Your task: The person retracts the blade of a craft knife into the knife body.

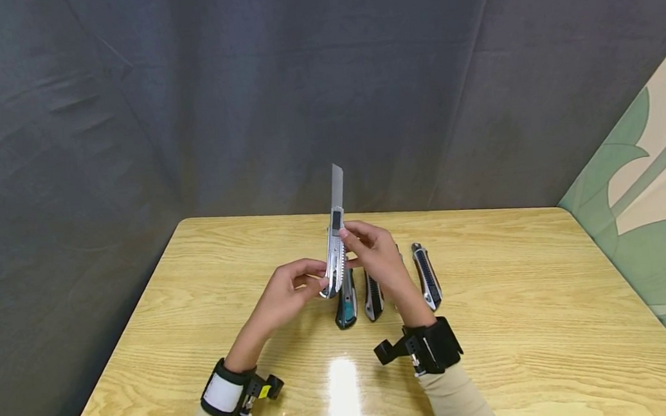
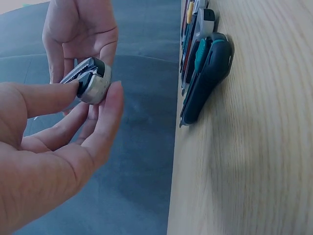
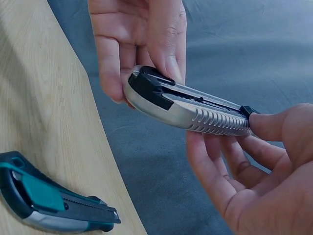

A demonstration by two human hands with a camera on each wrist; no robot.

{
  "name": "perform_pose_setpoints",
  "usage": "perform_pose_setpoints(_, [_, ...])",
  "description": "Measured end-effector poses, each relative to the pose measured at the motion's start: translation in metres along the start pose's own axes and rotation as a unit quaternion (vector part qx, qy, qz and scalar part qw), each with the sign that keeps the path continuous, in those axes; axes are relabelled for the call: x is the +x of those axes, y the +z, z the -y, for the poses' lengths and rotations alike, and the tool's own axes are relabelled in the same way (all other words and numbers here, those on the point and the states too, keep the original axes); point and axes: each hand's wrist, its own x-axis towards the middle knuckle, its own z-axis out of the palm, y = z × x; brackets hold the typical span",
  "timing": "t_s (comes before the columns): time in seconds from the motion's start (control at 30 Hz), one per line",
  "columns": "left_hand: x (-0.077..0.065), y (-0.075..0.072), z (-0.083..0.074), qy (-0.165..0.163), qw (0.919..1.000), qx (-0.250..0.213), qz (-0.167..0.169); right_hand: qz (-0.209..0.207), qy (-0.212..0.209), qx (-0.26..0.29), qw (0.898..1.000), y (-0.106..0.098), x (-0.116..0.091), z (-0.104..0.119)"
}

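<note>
Both hands hold a silver utility knife [image 1: 334, 253] above the table, its long blade [image 1: 337, 185] out and pointing away. My left hand [image 1: 289, 295] pinches the butt end between thumb and fingers. Nearer the blade, my right hand [image 1: 378, 256] grips the ribbed body, its thumb at the black slider [image 3: 248, 111] in the right wrist view. Just beneath the held knife lies a teal and black utility knife [image 1: 347, 307] on the table. In the left wrist view, the silver butt [image 2: 96, 88] faces the camera.
Right of the teal knife lies a black and grey utility knife [image 1: 373, 298]. Farther right is another silver and black one [image 1: 426, 275]. The wooden table [image 1: 520, 311] meets a dark curtain [image 1: 325, 92] behind; a leaf-patterned panel [image 1: 660, 237] stands at the right.
</note>
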Motion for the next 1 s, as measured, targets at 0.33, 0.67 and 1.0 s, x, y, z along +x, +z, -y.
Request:
perform_pose_setpoints(0.33, [0.003, 0.005, 0.006, 0.013, 0.9998, 0.007, -0.015, -0.014, 0.015, 0.024, 0.999, 0.003, -0.003, 0.007])
perform_pose_setpoints(0.67, [0.002, 0.009, 0.005, 0.017, 0.9998, 0.011, -0.008, -0.052, 0.020, 0.018, 0.998, 0.005, -0.004, 0.009])
perform_pose_setpoints(1.0, [0.001, 0.012, 0.006, 0.013, 0.9998, -0.008, 0.012, -0.038, 0.013, 0.045, 0.998, 0.003, -0.003, 0.003])
